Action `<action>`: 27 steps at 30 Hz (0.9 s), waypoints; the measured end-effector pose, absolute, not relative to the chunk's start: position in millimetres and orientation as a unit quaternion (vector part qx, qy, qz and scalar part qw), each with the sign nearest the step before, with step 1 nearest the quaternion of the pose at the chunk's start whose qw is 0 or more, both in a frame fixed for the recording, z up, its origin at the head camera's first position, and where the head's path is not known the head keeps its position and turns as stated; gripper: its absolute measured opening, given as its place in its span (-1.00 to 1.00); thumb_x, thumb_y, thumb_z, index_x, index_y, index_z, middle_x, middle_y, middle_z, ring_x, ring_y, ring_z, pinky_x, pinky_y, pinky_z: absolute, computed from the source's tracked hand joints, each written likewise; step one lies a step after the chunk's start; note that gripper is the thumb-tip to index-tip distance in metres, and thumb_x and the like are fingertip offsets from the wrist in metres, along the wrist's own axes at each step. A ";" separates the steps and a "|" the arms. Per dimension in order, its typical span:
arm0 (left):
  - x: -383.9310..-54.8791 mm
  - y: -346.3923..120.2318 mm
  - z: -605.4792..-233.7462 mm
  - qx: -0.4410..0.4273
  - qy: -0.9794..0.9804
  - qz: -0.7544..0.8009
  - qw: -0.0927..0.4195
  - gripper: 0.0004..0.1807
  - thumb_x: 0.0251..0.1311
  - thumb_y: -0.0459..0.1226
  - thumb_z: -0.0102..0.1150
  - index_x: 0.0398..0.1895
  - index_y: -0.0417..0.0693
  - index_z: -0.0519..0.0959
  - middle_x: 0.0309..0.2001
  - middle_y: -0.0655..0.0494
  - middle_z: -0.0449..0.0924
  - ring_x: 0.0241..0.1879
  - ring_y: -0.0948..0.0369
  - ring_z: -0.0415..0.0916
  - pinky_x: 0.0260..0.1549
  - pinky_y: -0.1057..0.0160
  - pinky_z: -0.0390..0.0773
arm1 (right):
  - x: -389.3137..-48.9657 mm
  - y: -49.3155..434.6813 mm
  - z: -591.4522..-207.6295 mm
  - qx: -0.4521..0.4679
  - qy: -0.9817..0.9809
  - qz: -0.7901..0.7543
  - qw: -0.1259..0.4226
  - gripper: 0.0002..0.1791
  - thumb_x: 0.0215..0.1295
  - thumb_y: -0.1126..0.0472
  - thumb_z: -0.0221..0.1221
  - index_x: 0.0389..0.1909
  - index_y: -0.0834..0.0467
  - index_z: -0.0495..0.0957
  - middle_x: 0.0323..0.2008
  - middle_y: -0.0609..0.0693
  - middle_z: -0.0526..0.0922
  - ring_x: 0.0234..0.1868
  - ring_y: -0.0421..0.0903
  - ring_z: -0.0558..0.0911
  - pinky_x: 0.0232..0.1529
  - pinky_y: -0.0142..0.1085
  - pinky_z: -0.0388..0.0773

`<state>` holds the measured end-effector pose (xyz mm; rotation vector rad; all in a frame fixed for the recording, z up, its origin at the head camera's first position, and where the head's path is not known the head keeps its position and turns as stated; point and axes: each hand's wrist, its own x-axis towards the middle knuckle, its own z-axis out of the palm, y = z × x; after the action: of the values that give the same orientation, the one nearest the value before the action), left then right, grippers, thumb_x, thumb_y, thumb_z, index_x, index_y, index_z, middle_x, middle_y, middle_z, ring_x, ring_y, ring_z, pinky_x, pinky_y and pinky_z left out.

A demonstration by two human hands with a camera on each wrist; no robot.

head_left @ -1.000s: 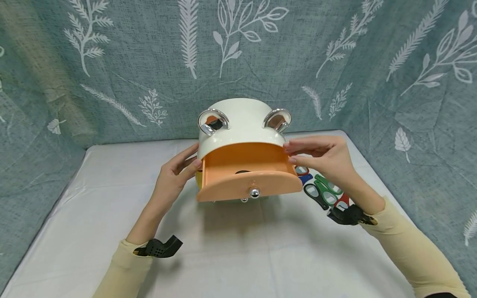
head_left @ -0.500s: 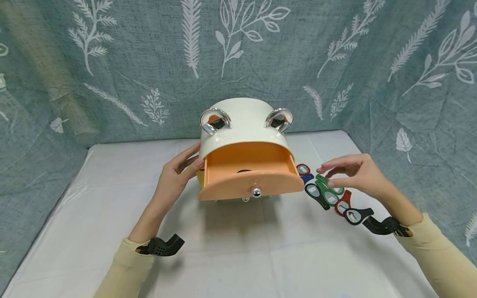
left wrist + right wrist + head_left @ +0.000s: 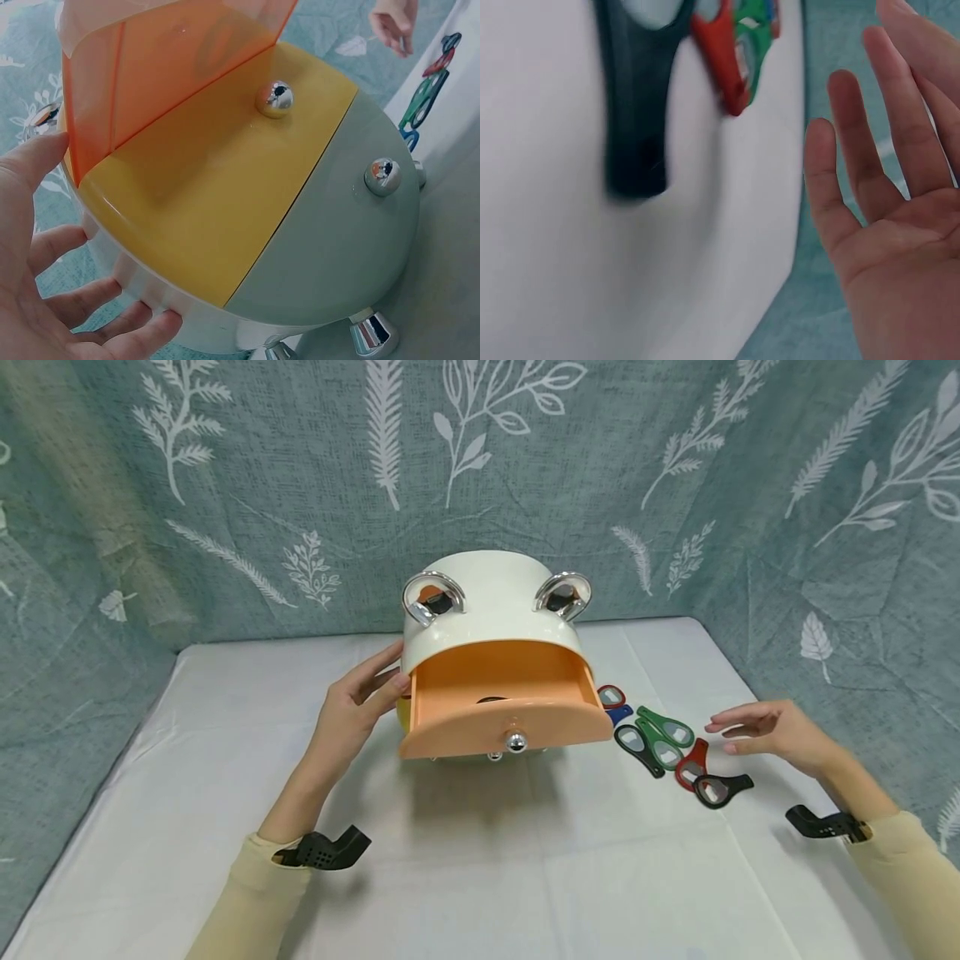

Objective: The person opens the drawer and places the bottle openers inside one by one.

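A rounded white drawer box (image 3: pixel 487 585) with two chrome rings stands at the table's centre. Its top drawer (image 3: pixel 457 731), orange with a chrome knob, is pulled out, and something dark shows inside. My left hand (image 3: pixel 341 718) rests against the box's left side, thumb beside the drawer and fingers spread along the wall. Below, the yellow drawer (image 3: pixel 225 180) and the green drawer (image 3: pixel 322 255) are closed. My right hand (image 3: pixel 783 743) hovers empty, fingers loosely bent, right of several small flat handled pieces with oval clear windows, among them a black one (image 3: pixel 722 791) and a red one (image 3: pixel 692 764).
Green (image 3: pixel 666 727), blue (image 3: pixel 619 713) and other black handled pieces (image 3: pixel 637 750) lie in a loose line right of the box. A white cloth (image 3: pixel 480 885) covers the table. Behind hangs a leaf-patterned green curtain (image 3: pixel 300 485).
My right hand has moved away from the drawer's right edge, passing over the handled pieces to their right side. My left hand stays against the box.
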<state>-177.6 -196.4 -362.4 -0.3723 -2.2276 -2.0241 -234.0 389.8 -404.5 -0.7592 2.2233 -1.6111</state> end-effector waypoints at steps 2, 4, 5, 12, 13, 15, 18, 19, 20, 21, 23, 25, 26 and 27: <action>-177.8 -195.9 -361.5 -0.123 -0.732 -0.668 0.053 -0.45 0.42 -0.17 0.12 0.45 0.10 0.34 0.38 0.15 0.31 0.24 0.14 0.40 0.02 0.27 0.54 | -231.2 396.5 -409.6 -0.262 0.773 -0.557 0.154 -0.55 0.14 0.63 0.24 0.09 0.54 0.48 -0.03 0.09 0.69 -0.03 0.07 0.66 -0.16 -0.21 0.65; -178.0 -195.5 -360.6 -0.123 -0.732 -0.668 0.053 -0.45 0.42 -0.17 0.12 0.45 0.10 0.34 0.38 0.15 0.31 0.24 0.13 0.40 0.02 0.27 0.54 | -228.3 400.8 -414.4 -0.255 0.776 -0.555 0.158 -0.56 0.14 0.62 0.25 0.09 0.53 0.49 -0.02 0.08 0.69 -0.03 0.05 0.66 -0.16 -0.20 0.65; -178.0 -195.3 -360.4 -0.124 -0.732 -0.668 0.054 -0.45 0.42 -0.17 0.12 0.45 0.09 0.34 0.38 0.15 0.31 0.24 0.13 0.39 0.02 0.27 0.54 | -226.8 402.3 -416.6 -0.250 0.777 -0.555 0.158 -0.56 0.13 0.62 0.25 0.09 0.51 0.51 -0.02 0.08 0.69 -0.03 0.05 0.66 -0.16 -0.19 0.65; -177.4 -195.1 -361.3 -0.126 -0.730 -0.669 0.056 -0.45 0.43 -0.19 0.11 0.46 0.07 0.33 0.39 0.14 0.30 0.25 0.12 0.39 0.02 0.27 0.54 | -218.9 405.5 -426.7 -0.210 0.809 -0.528 0.150 -0.58 0.11 0.53 0.34 0.05 0.44 0.58 -0.05 0.06 0.71 -0.05 -0.08 0.68 -0.18 -0.24 0.65; -177.2 -195.2 -361.6 -0.126 -0.731 -0.669 0.056 -0.45 0.43 -0.20 0.11 0.46 0.07 0.33 0.39 0.14 0.31 0.25 0.12 0.39 0.02 0.27 0.54 | -217.9 405.9 -427.5 -0.209 0.814 -0.522 0.149 -0.58 0.11 0.51 0.34 0.04 0.44 0.59 -0.06 0.07 0.71 -0.05 -0.10 0.68 -0.20 -0.25 0.65; -176.9 -195.5 -362.0 -0.125 -0.732 -0.668 0.057 -0.45 0.43 -0.20 0.11 0.46 0.08 0.33 0.39 0.14 0.31 0.25 0.12 0.39 0.02 0.27 0.54 | -216.3 407.1 -429.0 -0.208 0.817 -0.516 0.150 -0.58 0.11 0.51 0.35 0.04 0.43 0.60 -0.07 0.10 0.71 -0.06 -0.12 0.68 -0.25 -0.26 0.66; -176.5 -195.8 -362.2 -0.124 -0.733 -0.667 0.058 -0.45 0.43 -0.20 0.10 0.46 0.07 0.33 0.39 0.14 0.31 0.25 0.13 0.39 0.02 0.27 0.54 | -213.8 408.7 -430.8 -0.203 0.818 -0.516 0.157 -0.58 0.10 0.50 0.36 0.04 0.41 0.61 -0.07 0.09 0.71 -0.05 -0.16 0.67 -0.33 -0.25 0.66; -176.6 -195.9 -362.2 -0.124 -0.733 -0.666 0.059 -0.45 0.43 -0.20 0.10 0.46 0.07 0.33 0.39 0.14 0.31 0.25 0.13 0.39 0.02 0.27 0.54 | -213.1 409.3 -431.4 -0.202 0.816 -0.517 0.161 -0.58 0.10 0.51 0.35 0.04 0.41 0.61 -0.07 0.08 0.71 -0.04 -0.16 0.67 -0.33 -0.25 0.66; -176.6 -196.0 -362.1 -0.125 -0.732 -0.667 0.059 -0.45 0.43 -0.20 0.10 0.46 0.07 0.33 0.39 0.14 0.31 0.24 0.13 0.39 0.02 0.27 0.54 | -212.5 409.7 -432.0 -0.201 0.814 -0.519 0.164 -0.57 0.09 0.51 0.35 0.04 0.41 0.61 -0.06 0.07 0.71 -0.03 -0.17 0.66 -0.32 -0.25 0.66; -176.7 -195.9 -362.0 -0.126 -0.732 -0.668 0.058 -0.45 0.43 -0.20 0.10 0.46 0.07 0.33 0.39 0.14 0.31 0.24 0.13 0.40 0.03 0.27 0.54 | -211.9 410.0 -432.5 -0.201 0.813 -0.520 0.167 -0.57 0.09 0.51 0.35 0.04 0.41 0.61 -0.05 0.06 0.71 -0.01 -0.18 0.65 -0.30 -0.25 0.67; -177.0 -195.9 -361.9 -0.127 -0.730 -0.669 0.058 -0.46 0.43 -0.20 0.10 0.46 0.08 0.33 0.39 0.14 0.31 0.24 0.13 0.40 0.03 0.26 0.54 | -211.0 410.2 -433.5 -0.206 0.807 -0.525 0.173 -0.56 0.09 0.52 0.35 0.05 0.43 0.60 -0.04 0.05 0.70 0.01 -0.18 0.64 -0.24 -0.25 0.66; -177.3 -195.9 -361.9 -0.128 -0.730 -0.669 0.058 -0.46 0.43 -0.21 0.10 0.46 0.08 0.33 0.38 0.14 0.31 0.23 0.13 0.40 0.03 0.26 0.54 | -210.5 409.7 -434.5 -0.217 0.802 -0.529 0.173 -0.55 0.09 0.54 0.34 0.06 0.45 0.58 -0.03 0.06 0.70 0.02 -0.17 0.64 -0.19 -0.26 0.65; -177.4 -195.9 -362.0 -0.128 -0.729 -0.669 0.057 -0.46 0.43 -0.21 0.10 0.46 0.09 0.33 0.38 0.14 0.31 0.23 0.13 0.41 0.03 0.26 0.54 | -210.5 409.4 -435.1 -0.222 0.799 -0.532 0.173 -0.55 0.08 0.55 0.34 0.06 0.46 0.58 -0.03 0.08 0.70 0.02 -0.15 0.64 -0.18 -0.27 0.65; -177.5 -196.1 -362.1 -0.127 -0.730 -0.669 0.057 -0.46 0.43 -0.20 0.10 0.45 0.09 0.34 0.38 0.14 0.31 0.23 0.13 0.40 0.03 0.26 0.54 | -210.5 409.0 -435.8 -0.226 0.795 -0.536 0.174 -0.55 0.09 0.56 0.33 0.06 0.47 0.57 -0.03 0.09 0.69 0.02 -0.14 0.64 -0.18 -0.28 0.65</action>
<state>-177.5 -196.1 -362.1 -0.3857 -2.2121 -2.0298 -210.5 409.0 -435.8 -0.6417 2.2526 -1.5187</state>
